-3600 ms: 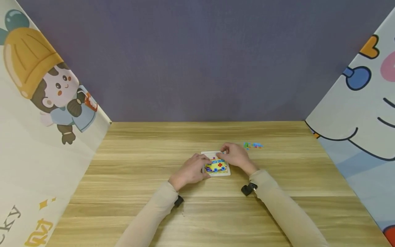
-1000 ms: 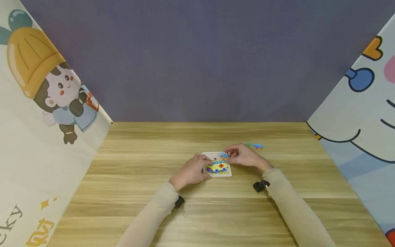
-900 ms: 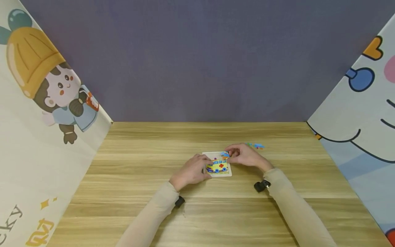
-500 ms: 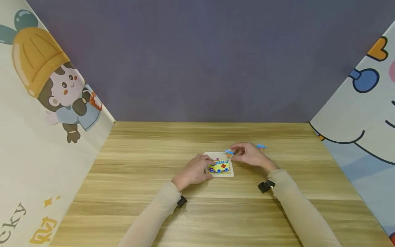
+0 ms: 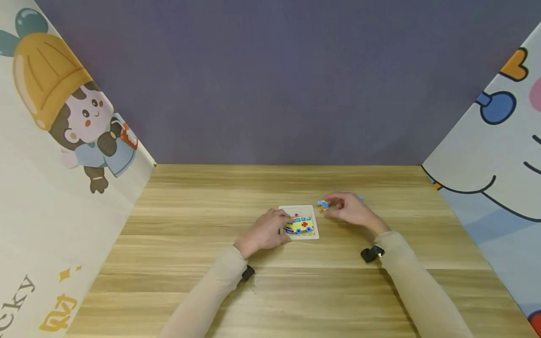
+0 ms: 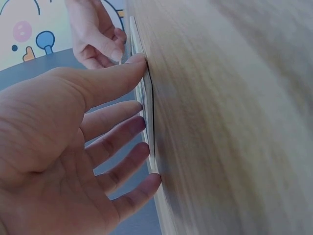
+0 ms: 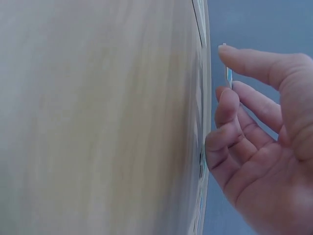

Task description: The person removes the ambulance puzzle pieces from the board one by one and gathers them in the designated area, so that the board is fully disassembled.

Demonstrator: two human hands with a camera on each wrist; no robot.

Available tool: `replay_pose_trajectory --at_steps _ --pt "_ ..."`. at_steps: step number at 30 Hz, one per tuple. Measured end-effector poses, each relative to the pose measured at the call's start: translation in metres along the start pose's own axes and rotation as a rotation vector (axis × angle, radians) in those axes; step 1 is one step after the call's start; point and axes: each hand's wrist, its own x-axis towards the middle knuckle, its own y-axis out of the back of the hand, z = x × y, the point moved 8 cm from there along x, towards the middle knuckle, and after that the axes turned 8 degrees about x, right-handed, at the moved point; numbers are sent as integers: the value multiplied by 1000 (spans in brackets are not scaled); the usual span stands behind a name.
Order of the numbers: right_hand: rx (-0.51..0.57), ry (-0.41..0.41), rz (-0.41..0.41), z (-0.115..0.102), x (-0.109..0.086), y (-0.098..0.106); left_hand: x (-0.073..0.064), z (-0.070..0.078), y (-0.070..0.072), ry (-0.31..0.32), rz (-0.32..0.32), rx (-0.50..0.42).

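A square picture puzzle (image 5: 298, 206) with a pale frame lies on the table, and its picture is a yellow ambulance. My left hand (image 5: 265, 230) rests over the puzzle's left side. In the left wrist view its fingers (image 6: 128, 128) are spread and fairly straight, with the tips touching the board. Beyond the puzzle's upper right corner, my right hand (image 5: 351, 209) pinches a blue and orange puzzle piece (image 5: 323, 205) between thumb and fingers. From the right wrist, this piece (image 7: 228, 76) appears edge-on, held off the table. The ambulance's left part is partly hidden by my left fingers.
More blue puzzle pieces (image 5: 360, 198) lie behind my right hand, mostly hidden by it. The wooden table (image 5: 211, 188) ends at a dark back wall (image 5: 274, 84), with cartoon-printed panels (image 5: 46, 188) on both sides.
My right hand has moved right with the puzzle piece, from over the board's upper right corner to beside it. My left hand has stayed on the board.
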Motion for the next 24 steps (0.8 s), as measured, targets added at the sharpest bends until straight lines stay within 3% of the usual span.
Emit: replay_pose_trajectory --at_steps 9,24 --pt "-36 -21 90 19 -11 27 2 -1 -2 1 -7 -4" --pt "-91 -55 160 41 -34 62 2 -2 -3 -1 -13 -15"
